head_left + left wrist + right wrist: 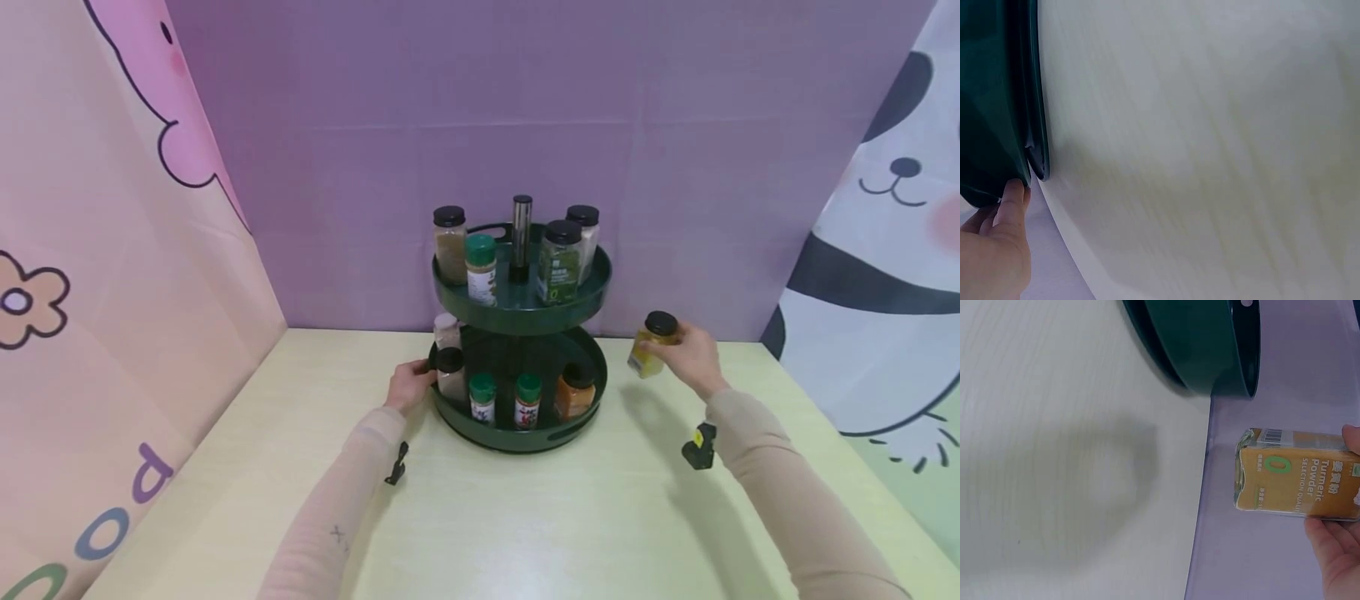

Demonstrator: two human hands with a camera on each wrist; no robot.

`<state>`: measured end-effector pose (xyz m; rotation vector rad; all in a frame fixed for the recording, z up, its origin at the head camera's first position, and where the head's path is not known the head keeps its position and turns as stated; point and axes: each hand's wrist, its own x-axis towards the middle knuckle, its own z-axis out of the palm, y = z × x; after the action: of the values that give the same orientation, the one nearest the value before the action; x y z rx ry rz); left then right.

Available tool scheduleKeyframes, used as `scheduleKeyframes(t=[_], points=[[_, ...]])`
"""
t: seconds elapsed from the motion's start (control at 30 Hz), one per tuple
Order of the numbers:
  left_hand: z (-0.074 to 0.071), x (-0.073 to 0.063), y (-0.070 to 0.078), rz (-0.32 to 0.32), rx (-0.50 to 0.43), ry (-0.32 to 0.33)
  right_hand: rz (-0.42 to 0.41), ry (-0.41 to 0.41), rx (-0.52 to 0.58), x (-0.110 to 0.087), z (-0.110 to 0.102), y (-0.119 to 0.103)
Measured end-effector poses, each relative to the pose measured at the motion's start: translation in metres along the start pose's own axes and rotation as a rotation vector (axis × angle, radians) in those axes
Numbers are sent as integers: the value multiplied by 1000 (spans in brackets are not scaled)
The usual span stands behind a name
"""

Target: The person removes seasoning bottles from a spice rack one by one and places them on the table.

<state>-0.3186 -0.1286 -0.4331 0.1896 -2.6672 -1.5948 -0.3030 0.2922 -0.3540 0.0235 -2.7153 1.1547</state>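
A dark green two-tier turntable rack (517,321) holds several spice jars. My left hand (411,385) is at the left side of its lower tier, and in the left wrist view the left hand (1000,244) pinches the green rim (997,112). To the right of the rack, my right hand (693,358) holds a jar of turmeric powder (651,346) with a black lid, tilted and raised above the table. The right wrist view shows the yellow label of the turmeric jar (1297,478), with the right hand (1341,556) gripping it by its sides.
On the upper tier stand a green-lidded jar (481,271), a brown-filled jar (450,246) and a green-labelled jar (559,262). Below are more jars, including an orange-filled one (574,393). The pale table (525,525) meets a purple backdrop (360,208) behind the rack.
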Motion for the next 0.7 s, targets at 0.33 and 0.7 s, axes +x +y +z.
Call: scheduleKeyframes(t=[0.33, 0.7], points=[[0, 3, -2, -5, -9, -9, 46, 0, -5, -3, -8, 14], [-2, -1, 0, 8, 3, -1, 55, 21, -13, -6, -16, 24]])
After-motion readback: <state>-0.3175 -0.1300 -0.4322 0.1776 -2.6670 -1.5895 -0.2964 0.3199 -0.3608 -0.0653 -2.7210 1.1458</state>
